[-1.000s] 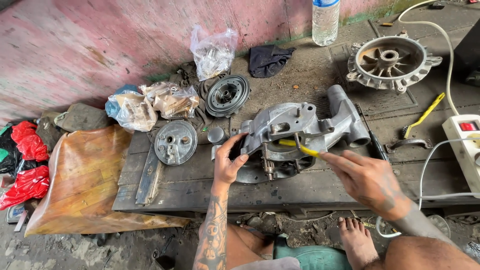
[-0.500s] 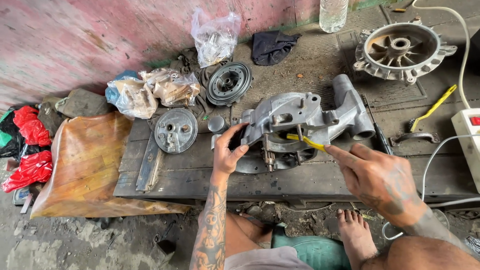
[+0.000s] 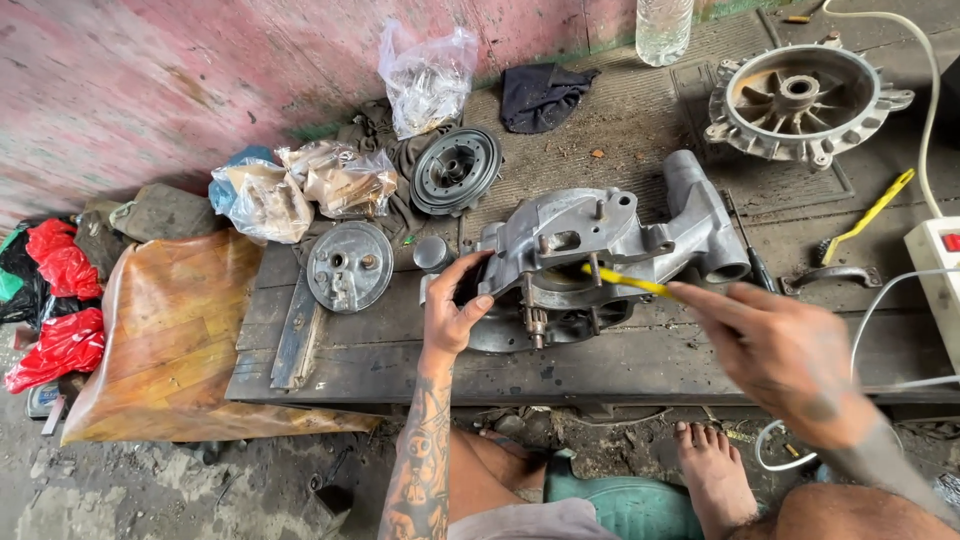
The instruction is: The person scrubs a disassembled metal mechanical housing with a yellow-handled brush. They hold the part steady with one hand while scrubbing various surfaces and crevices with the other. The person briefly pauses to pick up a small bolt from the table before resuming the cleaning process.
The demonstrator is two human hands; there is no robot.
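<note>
Aluminium part: grey cast engine casing (image 3: 600, 245), unmoved.
Left hand (image 3: 455, 305): still gripping casing's left edge.
Right hand (image 3: 785, 350): pinching thin yellow tool (image 3: 625, 280), drawn slightly back from casing.

Concealed, cropped and blurred areas

Right hand (image 3: 790, 355) is motion-blurred; its grip on the yellow tool (image 3: 625, 281) cannot be resolved. The tool tip is hidden inside the engine casing (image 3: 600, 245). At 12 o'clock the plastic bottle (image 3: 664, 28) is cropped by the top edge; at 3 o'clock the white power strip (image 3: 935, 270) is cropped by the right edge.
</note>
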